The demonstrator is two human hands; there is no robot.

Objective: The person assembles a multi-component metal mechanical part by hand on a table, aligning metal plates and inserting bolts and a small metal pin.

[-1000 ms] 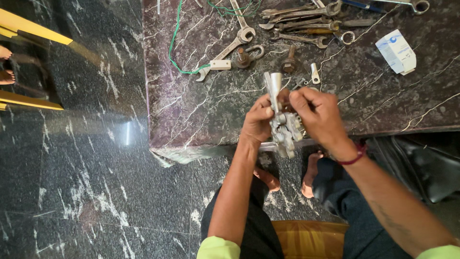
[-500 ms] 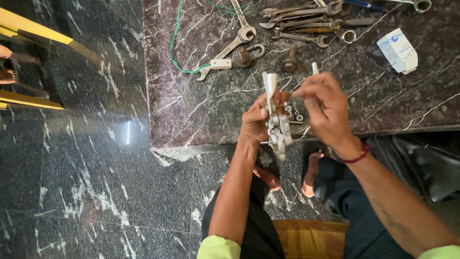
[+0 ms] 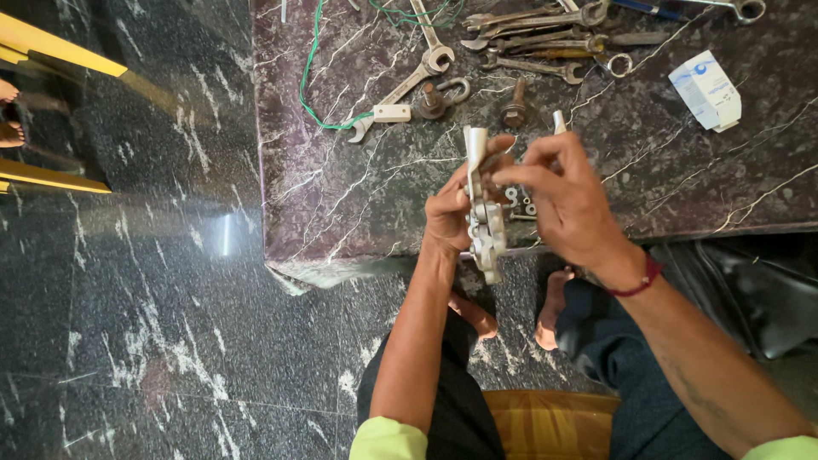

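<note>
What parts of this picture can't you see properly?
Head view only:
- Metal part: its middle hidden by left hand and right hand.
- Spanners: cut off by the top edge.
- Small washers on the table: too small to tell apart.

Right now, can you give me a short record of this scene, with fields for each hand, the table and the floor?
left hand: grips silver metal part, held upright over table edge
right hand: fingertips at the part's upper end
table: dark marble; wrenches, two bolts, green wire, white box
floor: dark polished stone
</note>
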